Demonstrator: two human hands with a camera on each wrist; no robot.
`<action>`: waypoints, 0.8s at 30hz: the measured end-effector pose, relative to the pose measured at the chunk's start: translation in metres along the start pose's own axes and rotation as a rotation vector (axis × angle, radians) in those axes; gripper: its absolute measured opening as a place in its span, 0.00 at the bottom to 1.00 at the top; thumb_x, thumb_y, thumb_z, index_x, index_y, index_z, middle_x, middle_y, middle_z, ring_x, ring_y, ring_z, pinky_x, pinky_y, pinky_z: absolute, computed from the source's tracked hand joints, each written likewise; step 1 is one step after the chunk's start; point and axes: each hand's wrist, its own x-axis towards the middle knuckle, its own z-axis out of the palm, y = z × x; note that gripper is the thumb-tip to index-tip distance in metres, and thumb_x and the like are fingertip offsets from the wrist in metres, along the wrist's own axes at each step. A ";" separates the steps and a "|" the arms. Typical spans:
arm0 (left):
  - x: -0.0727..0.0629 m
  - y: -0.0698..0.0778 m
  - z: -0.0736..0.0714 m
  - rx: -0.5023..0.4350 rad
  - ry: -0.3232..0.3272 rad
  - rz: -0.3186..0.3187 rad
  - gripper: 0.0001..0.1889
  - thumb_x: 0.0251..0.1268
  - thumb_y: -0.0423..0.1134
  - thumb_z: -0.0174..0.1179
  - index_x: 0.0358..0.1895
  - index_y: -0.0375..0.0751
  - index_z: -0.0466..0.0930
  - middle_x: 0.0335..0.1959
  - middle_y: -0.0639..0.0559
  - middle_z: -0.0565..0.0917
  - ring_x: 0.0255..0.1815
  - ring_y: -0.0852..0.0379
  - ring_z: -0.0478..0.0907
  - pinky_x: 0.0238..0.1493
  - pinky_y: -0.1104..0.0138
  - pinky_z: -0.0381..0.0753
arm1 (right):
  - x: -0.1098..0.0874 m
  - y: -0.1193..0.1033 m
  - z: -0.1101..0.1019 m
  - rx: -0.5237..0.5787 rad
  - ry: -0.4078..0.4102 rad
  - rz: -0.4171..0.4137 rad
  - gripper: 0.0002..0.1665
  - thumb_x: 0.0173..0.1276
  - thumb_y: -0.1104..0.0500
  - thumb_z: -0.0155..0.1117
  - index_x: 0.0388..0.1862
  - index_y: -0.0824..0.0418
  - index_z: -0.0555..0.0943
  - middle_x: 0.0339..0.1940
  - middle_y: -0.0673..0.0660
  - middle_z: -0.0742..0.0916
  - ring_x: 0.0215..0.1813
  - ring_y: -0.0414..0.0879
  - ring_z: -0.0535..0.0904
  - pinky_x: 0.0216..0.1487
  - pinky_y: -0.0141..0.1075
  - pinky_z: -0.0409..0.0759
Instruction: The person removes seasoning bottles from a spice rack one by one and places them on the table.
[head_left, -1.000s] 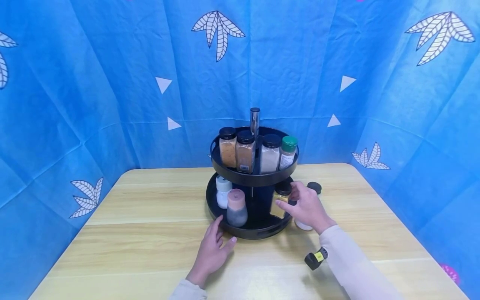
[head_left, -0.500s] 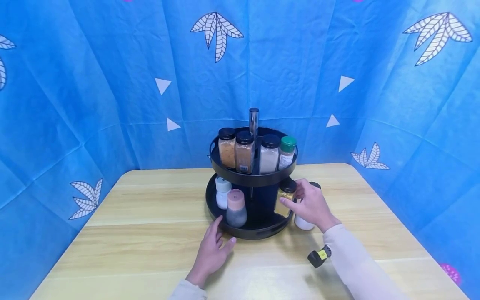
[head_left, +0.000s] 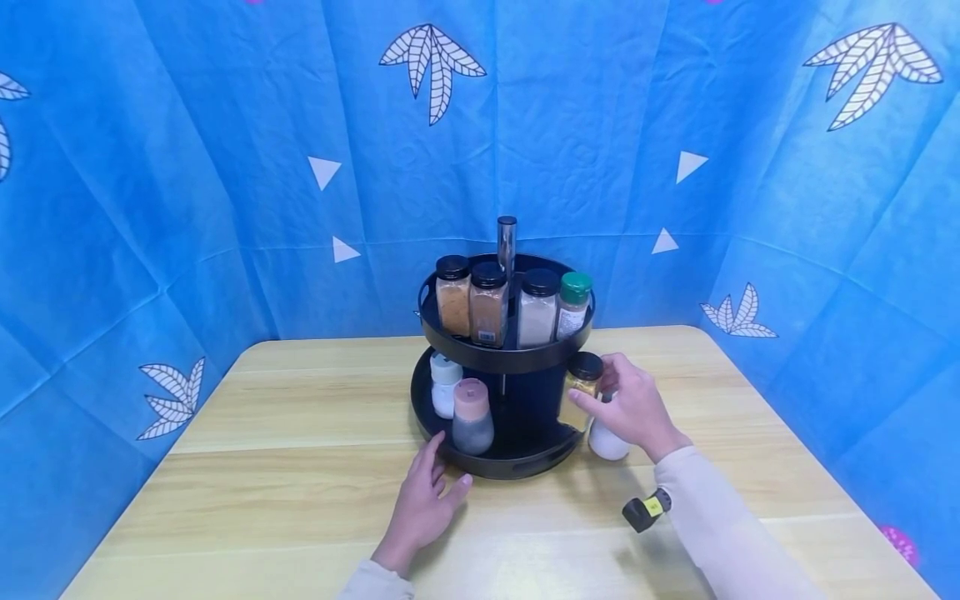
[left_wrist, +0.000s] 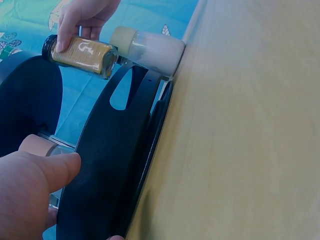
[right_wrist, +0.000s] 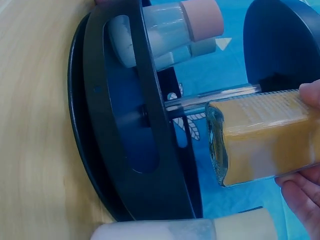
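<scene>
My right hand point(head_left: 636, 410) grips a square glass jar of yellow spice point(head_left: 576, 396) by its upper part, just under the black lid. In the right wrist view the jar point(right_wrist: 270, 137) is raised off the lower tray, its base pointing toward the tray's rim. My left hand point(head_left: 422, 504) lies at the front left rim of the black two-tier turntable point(head_left: 510, 469), thumb spread and fingers relaxed at the edge. Behind that hand, on the lower tray, stand a pink-capped shaker point(head_left: 472, 417) and a pale-capped shaker point(head_left: 445, 387).
Outside the tray on the right, a white shaker point(head_left: 607, 442) stands on the wooden table point(head_left: 285, 483), partly covered by my right hand. The upper tier carries several jars, among them a green-lidded jar point(head_left: 573, 307). A blue curtain point(head_left: 570, 125) hangs around the table.
My right hand has carried the yellow spice jar to the right and slightly up, from above the lower tray to over its right rim. The left hand has stayed put.
</scene>
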 end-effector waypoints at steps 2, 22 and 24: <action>0.000 0.000 0.000 -0.003 0.000 0.001 0.39 0.64 0.39 0.64 0.75 0.39 0.53 0.74 0.33 0.53 0.66 0.32 0.65 0.62 0.52 0.71 | 0.000 0.000 -0.002 -0.002 0.007 -0.008 0.27 0.54 0.51 0.76 0.44 0.65 0.74 0.29 0.54 0.82 0.33 0.50 0.82 0.36 0.47 0.82; 0.000 0.000 0.000 -0.014 -0.001 0.000 0.40 0.64 0.39 0.64 0.75 0.39 0.53 0.74 0.33 0.53 0.66 0.32 0.65 0.63 0.51 0.70 | 0.005 0.005 -0.017 -0.035 0.053 -0.041 0.25 0.53 0.54 0.77 0.41 0.65 0.74 0.27 0.54 0.83 0.30 0.47 0.80 0.33 0.42 0.80; 0.000 0.000 0.000 -0.015 -0.003 0.002 0.40 0.64 0.39 0.64 0.75 0.39 0.53 0.74 0.32 0.52 0.66 0.32 0.65 0.63 0.51 0.70 | 0.006 0.005 -0.018 -0.032 0.055 -0.040 0.25 0.52 0.54 0.77 0.40 0.65 0.75 0.27 0.54 0.83 0.30 0.47 0.80 0.32 0.41 0.80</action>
